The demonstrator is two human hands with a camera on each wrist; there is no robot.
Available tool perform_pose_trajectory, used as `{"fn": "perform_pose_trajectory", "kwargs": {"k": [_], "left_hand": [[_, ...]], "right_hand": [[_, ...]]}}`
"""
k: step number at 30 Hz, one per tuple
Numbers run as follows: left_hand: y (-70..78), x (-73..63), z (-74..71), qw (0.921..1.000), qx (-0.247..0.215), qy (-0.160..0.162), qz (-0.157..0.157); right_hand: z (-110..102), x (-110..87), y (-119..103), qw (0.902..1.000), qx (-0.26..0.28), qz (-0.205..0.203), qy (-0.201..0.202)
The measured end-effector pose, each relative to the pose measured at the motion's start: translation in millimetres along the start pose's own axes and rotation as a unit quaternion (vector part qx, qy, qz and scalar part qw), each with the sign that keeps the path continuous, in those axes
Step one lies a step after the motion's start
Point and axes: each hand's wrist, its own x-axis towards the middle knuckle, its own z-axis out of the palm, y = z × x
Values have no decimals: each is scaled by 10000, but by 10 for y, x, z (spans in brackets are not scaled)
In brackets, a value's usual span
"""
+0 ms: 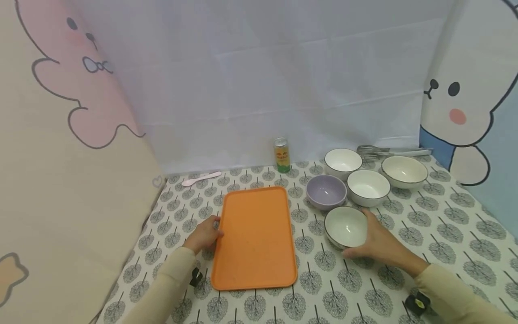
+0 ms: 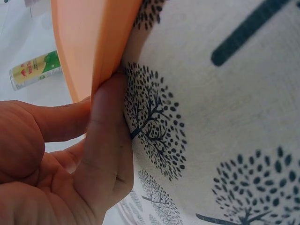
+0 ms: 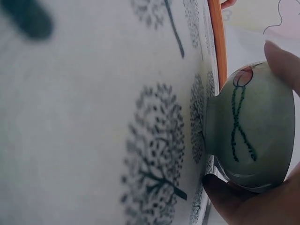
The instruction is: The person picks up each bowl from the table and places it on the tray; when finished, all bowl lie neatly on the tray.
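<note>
Your left hand [image 1: 204, 234] is pinching the tray [image 1: 255, 238] by its left edge; your right hand's fingers [image 1: 374, 225] are gripping a bowl [image 1: 344, 227] right of it. Beyond, on the worktop [image 1: 315, 294], a purple bowl [image 1: 325, 191] and, farther, a can [image 1: 282, 155] are standing.

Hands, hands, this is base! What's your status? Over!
Left hand gripping edge of orange tray. Right hand gripping front white bowl. Possible bump: purple bowl close behind.

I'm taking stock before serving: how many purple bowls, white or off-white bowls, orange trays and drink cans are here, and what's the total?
White or off-white bowls: 4
Purple bowls: 1
Orange trays: 1
Drink cans: 1
Total: 7
</note>
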Motion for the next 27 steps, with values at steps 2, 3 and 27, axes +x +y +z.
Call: {"fn": "perform_pose_trajectory", "kwargs": {"k": [2, 3, 27], "left_hand": [[12, -41, -6, 10000, 80, 27, 20], [18, -46, -7, 9999, 134, 45, 27], [66, -40, 21, 9986, 493, 169, -35]], "right_hand": [[15, 1, -5, 9999, -94, -45, 69], [21, 2, -7, 9997, -168, -93, 124], [590, 541, -833, 9929, 825, -848, -148]]}}
